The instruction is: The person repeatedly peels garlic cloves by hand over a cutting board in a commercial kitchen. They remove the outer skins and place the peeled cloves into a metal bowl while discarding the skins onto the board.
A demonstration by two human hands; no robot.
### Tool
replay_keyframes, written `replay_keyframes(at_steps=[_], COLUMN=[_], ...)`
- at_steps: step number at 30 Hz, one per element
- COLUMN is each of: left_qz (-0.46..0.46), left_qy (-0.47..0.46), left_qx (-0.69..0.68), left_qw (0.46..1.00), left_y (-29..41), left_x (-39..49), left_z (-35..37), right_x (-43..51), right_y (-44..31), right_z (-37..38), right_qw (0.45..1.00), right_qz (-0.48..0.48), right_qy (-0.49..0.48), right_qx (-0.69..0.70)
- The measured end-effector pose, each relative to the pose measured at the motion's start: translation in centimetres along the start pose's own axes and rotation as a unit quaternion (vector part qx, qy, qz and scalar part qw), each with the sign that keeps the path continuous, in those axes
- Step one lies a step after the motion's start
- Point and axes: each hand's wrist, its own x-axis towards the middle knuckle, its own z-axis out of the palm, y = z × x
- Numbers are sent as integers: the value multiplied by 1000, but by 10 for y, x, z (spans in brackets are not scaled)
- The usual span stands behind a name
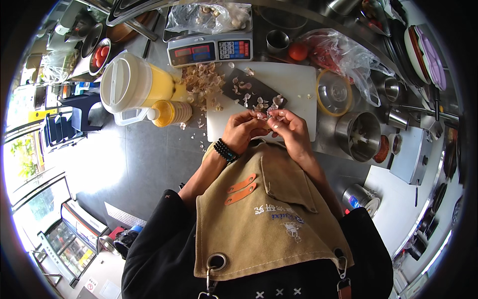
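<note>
Over the near edge of a white cutting board, my left hand and my right hand meet fingertip to fingertip. They pinch a small garlic clove with papery skin; my fingers hide most of it. Just beyond them lies the dark, wide blade of a cleaver, flat on the board and strewn with bits of skin. Its handle is not plain to see. A heap of dry garlic skins spreads over the board's left edge and onto the counter.
Left stand a lidded pitcher of yellow liquid and a yellow bottle. A digital scale behind bears a plastic bag of garlic bulbs. Right are a clear round container, a steel pot with pale pieces inside, and a tomato.
</note>
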Motion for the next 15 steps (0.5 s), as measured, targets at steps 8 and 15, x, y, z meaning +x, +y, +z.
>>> replay_keyframes(at_steps=[8,15], left_qz=[-34,4], left_qy=[2,19], left_qx=[-24,4], left_qw=[999,1000], left_y=[5,1], left_x=[-1,-3], left_z=[-2,12], right_x=[1,2], right_y=[14,22], right_z=[-10,-4], right_qw=[994,991], right_qz=[-29,-111], right_qy=[-52,-11], right_qx=[95,-70])
